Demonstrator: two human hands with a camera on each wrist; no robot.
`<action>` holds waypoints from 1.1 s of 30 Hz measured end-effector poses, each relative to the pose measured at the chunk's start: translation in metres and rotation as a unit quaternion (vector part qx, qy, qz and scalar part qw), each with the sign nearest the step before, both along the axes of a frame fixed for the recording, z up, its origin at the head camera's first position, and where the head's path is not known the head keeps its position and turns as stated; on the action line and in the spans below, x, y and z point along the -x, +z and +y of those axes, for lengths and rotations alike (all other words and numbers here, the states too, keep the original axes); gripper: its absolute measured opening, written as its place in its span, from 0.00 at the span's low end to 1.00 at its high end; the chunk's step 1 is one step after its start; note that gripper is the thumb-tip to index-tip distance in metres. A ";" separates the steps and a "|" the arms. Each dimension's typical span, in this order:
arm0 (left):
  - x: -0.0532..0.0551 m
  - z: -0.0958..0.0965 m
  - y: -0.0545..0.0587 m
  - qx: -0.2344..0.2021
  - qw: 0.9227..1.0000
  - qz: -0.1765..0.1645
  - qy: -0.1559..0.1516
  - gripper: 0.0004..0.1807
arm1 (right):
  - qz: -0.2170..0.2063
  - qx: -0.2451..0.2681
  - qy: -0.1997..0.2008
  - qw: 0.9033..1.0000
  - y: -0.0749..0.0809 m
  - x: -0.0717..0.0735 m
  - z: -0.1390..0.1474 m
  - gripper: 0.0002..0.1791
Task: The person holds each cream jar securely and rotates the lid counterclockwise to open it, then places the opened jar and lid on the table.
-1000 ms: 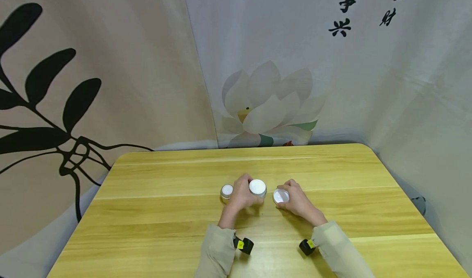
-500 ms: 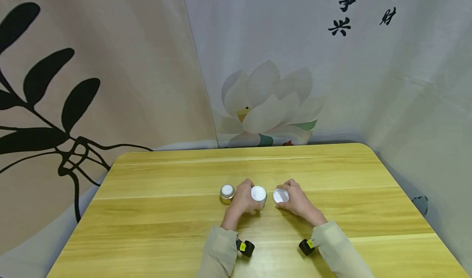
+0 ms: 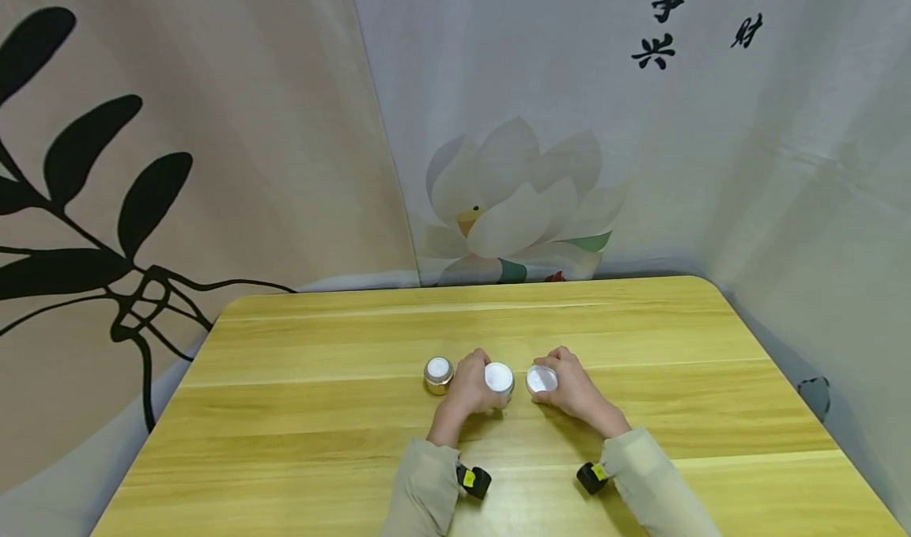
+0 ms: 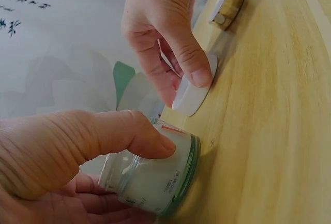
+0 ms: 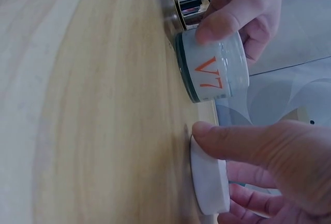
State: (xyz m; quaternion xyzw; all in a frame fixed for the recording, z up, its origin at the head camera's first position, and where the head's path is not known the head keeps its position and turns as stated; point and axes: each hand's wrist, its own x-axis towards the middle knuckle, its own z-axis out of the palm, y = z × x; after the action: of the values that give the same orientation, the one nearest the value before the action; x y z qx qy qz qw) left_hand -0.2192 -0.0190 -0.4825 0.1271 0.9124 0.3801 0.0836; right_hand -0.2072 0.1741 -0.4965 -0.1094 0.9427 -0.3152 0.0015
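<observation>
My left hand [image 3: 473,384] grips a clear glass jar [image 4: 155,177], thumb on one side and fingers round the other. In the right wrist view the jar carries an orange "V7" on its pale label. Its top is uncovered, and white shows within the rim from above. To the right of it, my right hand [image 3: 572,387] pinches a round white lid [image 5: 209,180] by its edge, low against the tabletop. Jar and lid are a short gap apart. A smaller gold jar [image 3: 438,374] with a white top stands just left of my left hand.
Beyond my right hand in the left wrist view sits a short gold piece [image 4: 226,9] with a white top, hidden from the head view. The wooden table [image 3: 320,442] ends at a printed curtain [image 3: 285,126] behind.
My left hand has shifted slightly right and toward me with the glass jar, so more of the gold jar shows. The right hand and lid stay almost still.
</observation>
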 end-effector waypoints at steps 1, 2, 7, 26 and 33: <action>0.000 0.000 0.000 0.002 1.000 0.002 0.001 0.30 | 0.000 0.000 0.000 1.000 0.000 0.000 0.000 0.30; 0.000 0.000 -0.001 0.005 1.000 0.003 0.001 0.30 | 0.000 0.000 0.000 1.000 0.000 0.000 0.000 0.30; 0.000 0.000 -0.002 0.015 1.000 -0.002 0.004 0.31 | 0.000 -0.011 -0.001 1.000 0.000 -0.001 -0.001 0.30; 0.000 -0.008 0.026 -0.057 0.997 0.058 0.000 0.30 | 0.055 -0.012 0.026 0.998 0.017 -0.004 0.001 0.29; -0.003 -0.013 0.057 -0.014 0.982 0.186 0.008 0.34 | 0.154 -0.035 0.000 0.987 0.053 -0.003 -0.008 0.29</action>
State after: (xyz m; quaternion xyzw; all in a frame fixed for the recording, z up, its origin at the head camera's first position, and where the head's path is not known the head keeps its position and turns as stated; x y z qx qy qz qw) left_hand -0.2161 -0.0319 -0.4253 0.1896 0.9076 0.3631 -0.0921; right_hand -0.2043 0.1666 -0.4437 -0.1570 0.9422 -0.2610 -0.1397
